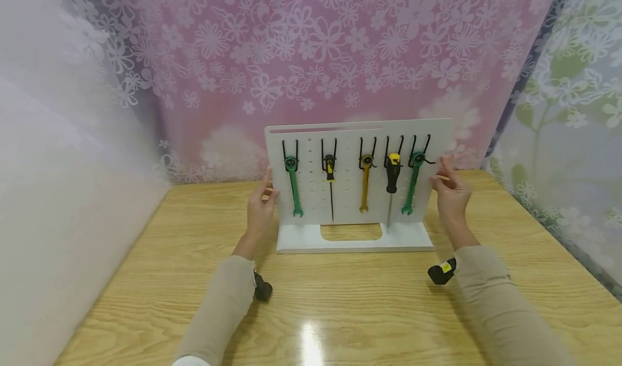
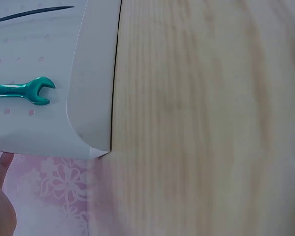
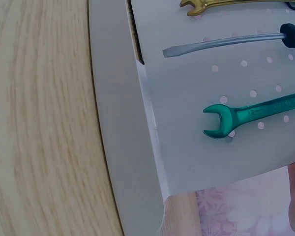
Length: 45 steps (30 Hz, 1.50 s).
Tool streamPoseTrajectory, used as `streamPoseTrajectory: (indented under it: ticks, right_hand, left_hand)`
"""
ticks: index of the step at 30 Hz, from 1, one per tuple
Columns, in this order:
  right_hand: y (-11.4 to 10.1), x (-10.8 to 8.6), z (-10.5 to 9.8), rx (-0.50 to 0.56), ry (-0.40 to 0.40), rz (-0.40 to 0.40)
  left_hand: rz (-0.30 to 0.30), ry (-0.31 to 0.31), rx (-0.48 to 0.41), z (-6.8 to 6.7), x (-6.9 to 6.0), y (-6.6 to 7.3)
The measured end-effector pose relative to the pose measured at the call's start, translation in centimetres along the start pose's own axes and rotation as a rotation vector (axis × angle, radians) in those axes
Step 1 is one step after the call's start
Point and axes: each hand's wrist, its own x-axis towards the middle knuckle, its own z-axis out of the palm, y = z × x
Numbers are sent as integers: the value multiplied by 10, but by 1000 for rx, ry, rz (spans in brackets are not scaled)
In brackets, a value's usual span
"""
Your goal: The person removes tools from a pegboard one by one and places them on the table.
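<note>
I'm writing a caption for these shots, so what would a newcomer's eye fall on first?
Probably the white pegboard on the wooden table, with the left hand and right hand at its side edges. Across it hang, left to right, a green wrench, a slim screwdriver, a gold wrench, a thicker screwdriver and another green wrench. Behind it, the pink floral backdrop stands out.

The pegboard [image 1: 347, 188] is white dotted with holes, its hooks [image 1: 284, 150] black. The left wrench [image 1: 295, 188] and right wrench [image 1: 412, 188] are green, the middle wrench [image 1: 365, 188] gold; both screwdrivers [image 1: 392, 177] have black-and-yellow handles. Streaky grain patterns the honey-tan counter [image 1: 369, 312]. White flowers cover the pink curtain [image 1: 311, 47].
</note>
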Motion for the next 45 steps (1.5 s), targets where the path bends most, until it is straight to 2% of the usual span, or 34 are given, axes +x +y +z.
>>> streamPoseTrajectory:
  ticks: [3,6,12,17,20,29,39,45]
  right_hand:
    - [2,-3,6,-13,-10,-13]
    - [3,-6,12,-30,-21,-33]
    - [5,-11,25,-51,-45,-45]
    - [6,-14,34,-46,-48,-44]
    - [8,-15,40,-37,-47,-50]
    - [12,-21,53,-60,-81,-75]
    - [15,-25,64,-65,-88,-67]
    - [16,-30,72,-48,-84,-71]
  left_hand:
    - [-19,-7,13,-6,-2,-4]
    - [-7,-4,22,-13,-3,-4]
    - [35,17,33,-27,-3,17]
    - [19,7,40,-38,-1,26]
    - [11,12,54,-43,-1,26]
    - [82,40,90,-55,0,21]
    - [77,57,101,-65,0,18]
    - [28,53,115,-73,0,18]
